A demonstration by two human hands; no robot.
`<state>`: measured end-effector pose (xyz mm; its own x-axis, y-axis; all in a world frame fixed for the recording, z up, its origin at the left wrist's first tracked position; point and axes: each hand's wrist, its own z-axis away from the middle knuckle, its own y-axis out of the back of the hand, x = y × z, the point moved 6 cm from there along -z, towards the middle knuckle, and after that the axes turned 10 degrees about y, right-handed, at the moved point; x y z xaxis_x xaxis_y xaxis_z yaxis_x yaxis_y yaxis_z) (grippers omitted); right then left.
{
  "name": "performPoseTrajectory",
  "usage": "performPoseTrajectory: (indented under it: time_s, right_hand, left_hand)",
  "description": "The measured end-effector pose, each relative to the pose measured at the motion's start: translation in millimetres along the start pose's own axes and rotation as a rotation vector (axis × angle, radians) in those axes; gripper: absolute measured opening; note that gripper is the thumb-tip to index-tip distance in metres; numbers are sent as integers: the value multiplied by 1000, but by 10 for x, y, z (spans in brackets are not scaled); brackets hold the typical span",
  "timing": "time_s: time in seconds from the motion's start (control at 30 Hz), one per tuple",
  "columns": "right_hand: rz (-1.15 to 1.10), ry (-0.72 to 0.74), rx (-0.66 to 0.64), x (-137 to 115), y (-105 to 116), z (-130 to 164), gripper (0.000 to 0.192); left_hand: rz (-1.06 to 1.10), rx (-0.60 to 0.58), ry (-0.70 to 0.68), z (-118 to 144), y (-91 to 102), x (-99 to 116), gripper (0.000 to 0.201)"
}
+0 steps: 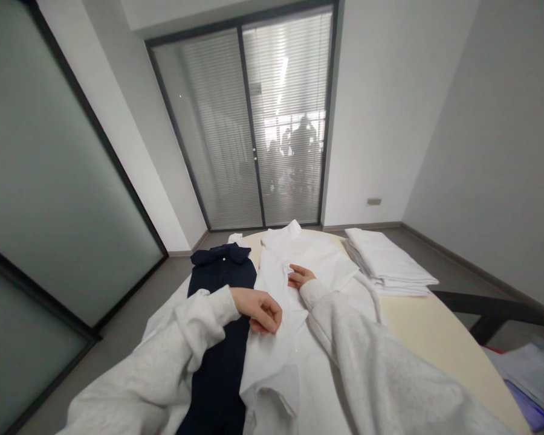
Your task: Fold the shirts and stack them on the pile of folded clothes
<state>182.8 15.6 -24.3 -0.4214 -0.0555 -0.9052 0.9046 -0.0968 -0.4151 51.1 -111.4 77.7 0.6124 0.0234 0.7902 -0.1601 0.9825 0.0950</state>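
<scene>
A white shirt [317, 254] lies lengthwise in front of me, its collar at the far end and its left side folded inward. My left hand [265, 311] is over the folded side, fingers curled together; what they hold, if anything, is hidden. Farther up, my right hand [300, 276] touches the shirt near its middle, with a bit of white fabric at the fingertips. A short sleeve [274, 389] lies folded back nearer to me. Along the left runs a navy shirt [220, 272], folded narrow with its collar away from me; my left forearm crosses it.
A stack of folded white cloth [390, 260] stands at the table's right edge. Part of the cream round table [417, 323] shows beside my right sleeve. A dark bar [494, 305] and blurred papers [526, 368] lie beyond it. Glass doors [254, 151] stand ahead.
</scene>
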Motion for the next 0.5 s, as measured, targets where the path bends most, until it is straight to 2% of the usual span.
performPoseTrajectory:
  time_s: [0.07, 0.13, 0.2, 0.3, 0.4, 0.5]
  right_hand:
    - [2, -6, -12, 13, -5, -8, 47]
    - [-1, -5, -17, 22, -2, -17, 46]
    - [-11, -4, -13, 31, 8, -28, 47]
    - [-26, -9, -8, 45, 27, -50, 48]
    - [-33, -10, -10, 53, 45, -70, 48]
    - [-30, -3, -13, 53, 63, -82, 48]
  left_hand:
    - [-3, -98, 38, 135, -35, -48, 28]
    - [-42, -307, 133, 146, -186, -196, 30]
    - [-72, -559, 250, 71, -400, -381, 40]
    - [-66, -774, 368, -102, -665, -531, 43]
    - [-118, -852, 381, -211, -891, -520, 37]
    - [-68, -888, 294, -274, -1125, -442, 40]
